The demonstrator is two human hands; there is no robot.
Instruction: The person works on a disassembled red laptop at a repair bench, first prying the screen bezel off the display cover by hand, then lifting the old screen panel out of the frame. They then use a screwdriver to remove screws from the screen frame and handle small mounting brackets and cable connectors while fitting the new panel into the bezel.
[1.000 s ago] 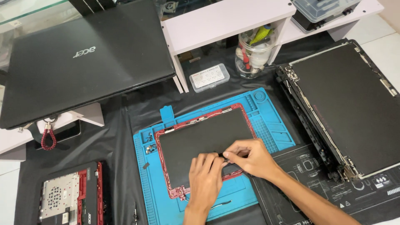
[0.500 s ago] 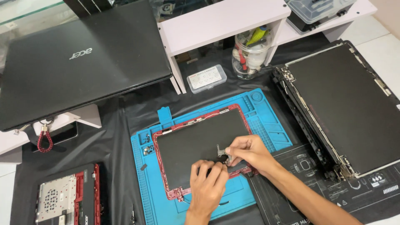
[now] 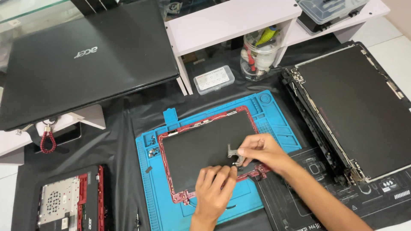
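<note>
- Black cloth (image 3: 124,128): covers the work surface, centre to lower frame.
- Blue mat (image 3: 274,115): centre, on the cloth; bears a red-rimmed panel (image 3: 201,145).
- Black mat (image 3: 299,205): lower right, beside the blue mat.
- Screen assembly (image 3: 355,102): right, tilted.
- Parts box (image 3: 213,79): upper centre, clear.
- Jar (image 3: 259,55): upper centre, holding tools.
- White shelf (image 3: 231,19): top centre.
- Closed laptop (image 3: 81,60): upper left, on white stands.
- Red-edged laptop base (image 3: 70,201): lower left.
- Red strap (image 3: 48,141): left.

Electronics repair workshop: blue repair mat (image 3: 274,111), dismantled laptops (image 3: 355,107).
</note>
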